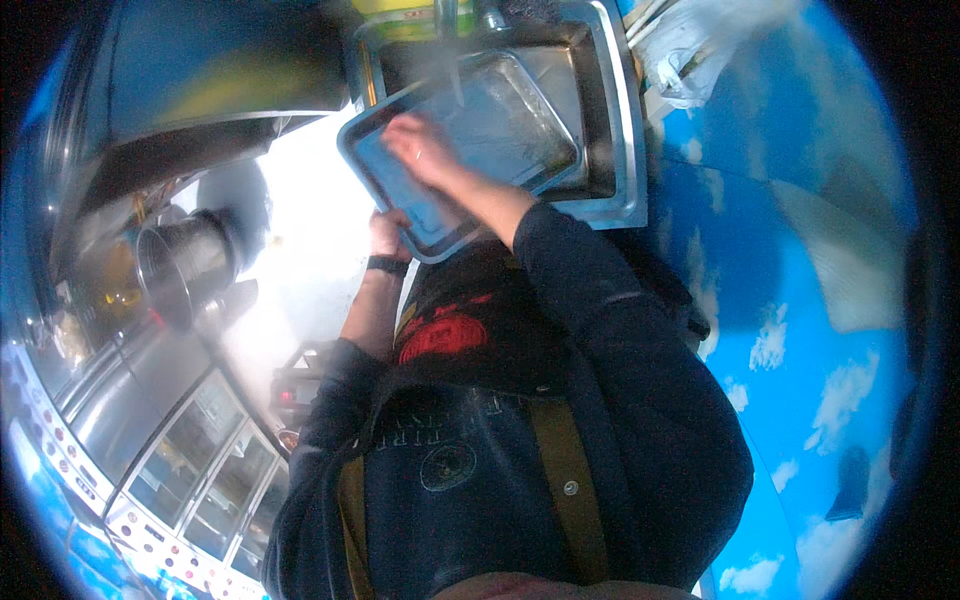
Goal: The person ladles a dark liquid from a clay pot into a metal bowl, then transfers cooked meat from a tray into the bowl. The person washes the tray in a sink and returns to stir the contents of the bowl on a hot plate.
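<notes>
A shallow rectangular metal tray (pixel 480 135) lies tilted over the near left part of a stainless steel sink (pixel 634 150). My left hand (pixel 389 232), with a black band at the wrist, grips the tray's near left rim. Blurred by motion, my right hand (pixel 420 148) is over the tray's inner face, towards its left end; its fingers look bent, and whether anything is under them cannot be told. Above the tray's far side is a faucet (pixel 445 19), with what looks like a thin stream of water falling from it onto the tray.
A yellow-green object (pixel 399 24) is behind the sink's far edge. To the right of the sink lies a translucent plastic bag (pixel 694 64). At left are a large metal pot (pixel 171 274) and steel equipment with glass doors (pixel 187 446). The right wall (pixel 757 300) has a sky pattern.
</notes>
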The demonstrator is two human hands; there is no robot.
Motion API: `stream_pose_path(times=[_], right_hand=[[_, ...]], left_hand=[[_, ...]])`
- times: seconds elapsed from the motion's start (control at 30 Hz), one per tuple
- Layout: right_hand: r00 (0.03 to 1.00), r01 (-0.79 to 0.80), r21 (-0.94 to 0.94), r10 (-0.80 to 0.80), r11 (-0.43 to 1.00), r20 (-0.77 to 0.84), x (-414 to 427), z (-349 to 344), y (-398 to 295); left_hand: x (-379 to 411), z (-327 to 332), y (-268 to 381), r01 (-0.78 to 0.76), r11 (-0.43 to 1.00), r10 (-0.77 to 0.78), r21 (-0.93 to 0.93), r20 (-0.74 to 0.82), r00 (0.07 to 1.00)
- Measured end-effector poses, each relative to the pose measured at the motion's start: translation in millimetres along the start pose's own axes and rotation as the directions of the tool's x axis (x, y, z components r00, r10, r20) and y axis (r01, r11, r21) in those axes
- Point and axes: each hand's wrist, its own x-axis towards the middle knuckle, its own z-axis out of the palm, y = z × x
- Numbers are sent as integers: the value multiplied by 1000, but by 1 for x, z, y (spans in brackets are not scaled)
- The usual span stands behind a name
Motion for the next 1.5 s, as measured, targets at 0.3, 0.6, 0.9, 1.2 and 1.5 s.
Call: stream_pose_path(times=[0.3,0.6,0.9,1.2,1.5], right_hand=[[939,161,-481,-284,862,-195,9,-26,-35],[975,175,-698,-220,695,25,42,-65,-7],[944,-323,-792,121,518,-306,47,-175,66],[891,-126,-989,448,78,-78,-37,-214,130],[968,-169,-335,92,927,-235,16,-8,-13]], left_hand=[[-7,-1,11,-24,998,23,66,22,1000],[-8,-8,21,-72,985,70,158,15,997],[-13,-13,31,-178,972,169,156,69,983],[37,4,21,-126,991,124,48,37,992],[61,-8,-2,-64,998,67,-28,117,991]])
